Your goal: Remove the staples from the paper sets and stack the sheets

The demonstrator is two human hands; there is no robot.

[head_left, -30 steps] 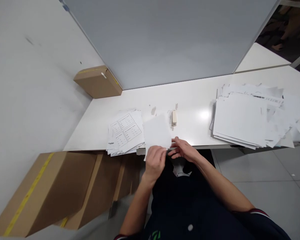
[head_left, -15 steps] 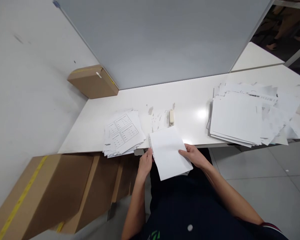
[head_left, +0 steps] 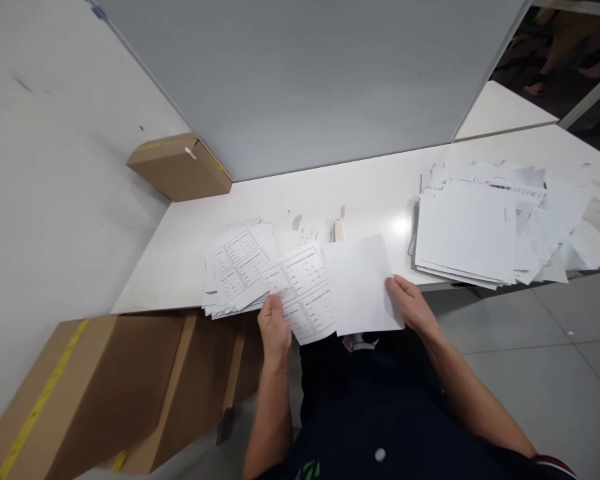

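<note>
- While the left hand (head_left: 275, 330) pinched the near-left corner of a white printed paper sheet with four ruled table boxes (head_left: 303, 293), its thumb lay on top of the sheet and its fingers were curled beneath, low in the middle of the frame.
- The right hand (head_left: 413, 305) gripped a blank white rectangular paper sheet (head_left: 363, 283) at its right edge, thumb pressed on the smooth top face and the other fingers hidden under it.
- The two sheets lay side by side over the near edge of the smooth white desk top (head_left: 375, 193), the blank one overlapping the printed one's right side; both stuck out past the desk rim toward the person.
- Just left of the printed sheet, and touching it, sat a fanned, uneven pile of similar printed sheets (head_left: 235, 267).
- A small cream stapler (head_left: 339, 229) stood just beyond the blank sheet, with small paper scraps near it.
- At the right of the frame spread a loose, ragged heap of white papers (head_left: 480, 233).
- A flat brown cardboard box with yellow tape (head_left: 177, 167) rested at the desk's far left corner, against a matt grey partition panel (head_left: 305, 80).
- Larger brown cardboard cartons (head_left: 105, 380) filled the lower left, beside the desk.
</note>
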